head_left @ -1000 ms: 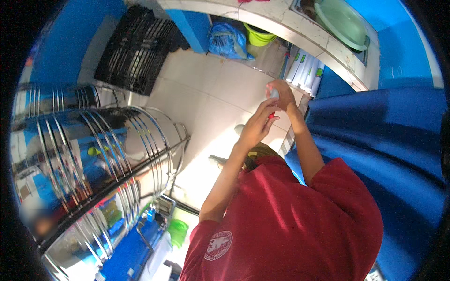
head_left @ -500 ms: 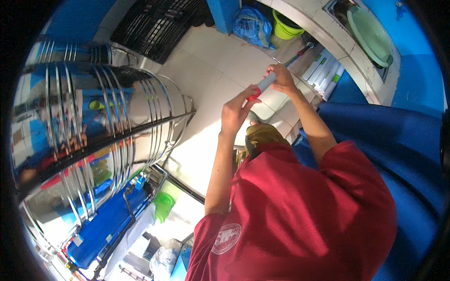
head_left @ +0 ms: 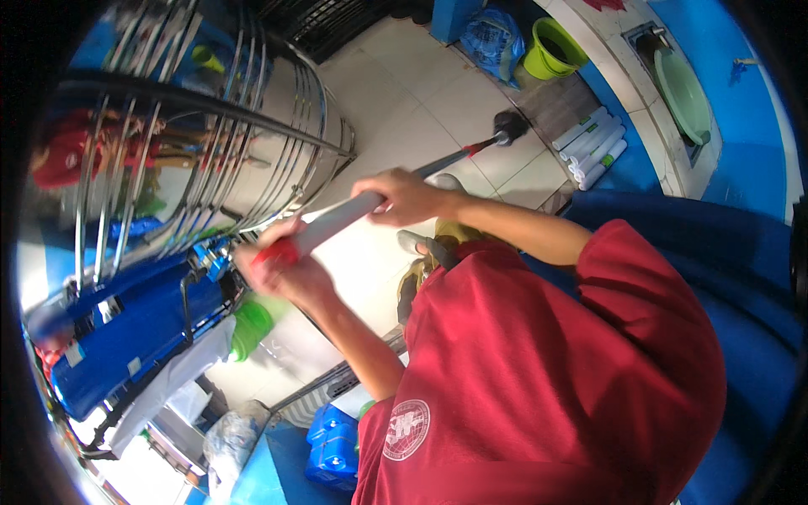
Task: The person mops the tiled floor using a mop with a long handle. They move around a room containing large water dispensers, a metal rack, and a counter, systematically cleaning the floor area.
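Observation:
A long pole (head_left: 341, 220) slants across the middle, with a grey grip, a red end, a dark shaft and a red collar. At its far end a dark, rounded head (head_left: 509, 127) is at or just above the tiled floor; its exact kind is unclear. My left hand (head_left: 290, 271), somewhat blurred, is closed around the red end, low and left. Farther up, my right hand (head_left: 406, 199) wraps round the pole where the grey grip meets the dark shaft. My feet (head_left: 414, 242) show below the pole.
A large ribbed steel tank (head_left: 290, 151) in a metal frame stands close on the left. White rolls (head_left: 593, 143), a lime bucket (head_left: 555, 50) and a blue bag (head_left: 492, 42) lie ahead. A tiled counter (head_left: 652, 118) and a big blue surface (head_left: 673, 252) bound the right.
My left hand has swung down and left with the red end. My right hand has moved left too, so more of the shaft and its dark head now show.

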Tool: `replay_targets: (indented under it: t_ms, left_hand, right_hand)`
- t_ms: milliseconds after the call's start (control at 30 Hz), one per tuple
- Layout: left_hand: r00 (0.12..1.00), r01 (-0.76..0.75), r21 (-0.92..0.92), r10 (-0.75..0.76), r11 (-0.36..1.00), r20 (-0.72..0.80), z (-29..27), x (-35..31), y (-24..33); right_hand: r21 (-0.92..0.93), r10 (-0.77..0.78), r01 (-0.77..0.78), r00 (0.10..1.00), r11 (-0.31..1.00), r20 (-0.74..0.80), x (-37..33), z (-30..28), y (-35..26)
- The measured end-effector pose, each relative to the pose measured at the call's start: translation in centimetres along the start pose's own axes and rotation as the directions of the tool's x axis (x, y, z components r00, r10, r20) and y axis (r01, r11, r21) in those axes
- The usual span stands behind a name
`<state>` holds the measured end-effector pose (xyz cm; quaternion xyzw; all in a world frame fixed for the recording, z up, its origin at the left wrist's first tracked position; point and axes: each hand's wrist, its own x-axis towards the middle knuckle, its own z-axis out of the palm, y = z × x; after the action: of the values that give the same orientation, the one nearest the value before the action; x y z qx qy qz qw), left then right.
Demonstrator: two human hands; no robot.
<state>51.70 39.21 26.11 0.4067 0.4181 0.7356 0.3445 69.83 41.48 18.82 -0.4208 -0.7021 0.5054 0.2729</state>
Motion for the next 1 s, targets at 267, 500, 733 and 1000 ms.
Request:
replay_targets:
  t_ms: [267, 500, 733, 1000]
  left_hand:
    - [0.869, -0.391, -0.304, 0.458, 0.868, 0.189, -6.4, -4.0, 17.8]
    - [0.757, -0.405, -0.368, 0.532, 0.837, 0.379, -1.7, -7.9, 20.0]
    - [0.581, -0.311, -0.478, 0.563, 0.821, 0.588, 4.4, -7.5, 18.4]
    - [0.448, -0.237, -0.447, 0.505, 0.863, 0.738, 14.4, -6.7, 13.4]
  right_hand:
    - [0.306, -0.561, 0.49, 0.799, 0.816, 0.216, -1.6, 13.0, -10.3]
    - [0.364, -0.698, 0.603, 0.671, 0.71, 0.25, -5.8, 11.4, -11.3]
    - [0.311, -0.751, 0.686, 0.629, 0.658, 0.203, -7.5, 6.4, -9.0]
    - [0.058, -0.767, 0.765, 0.638, 0.641, 0.062, -6.3, -4.0, -3.5]
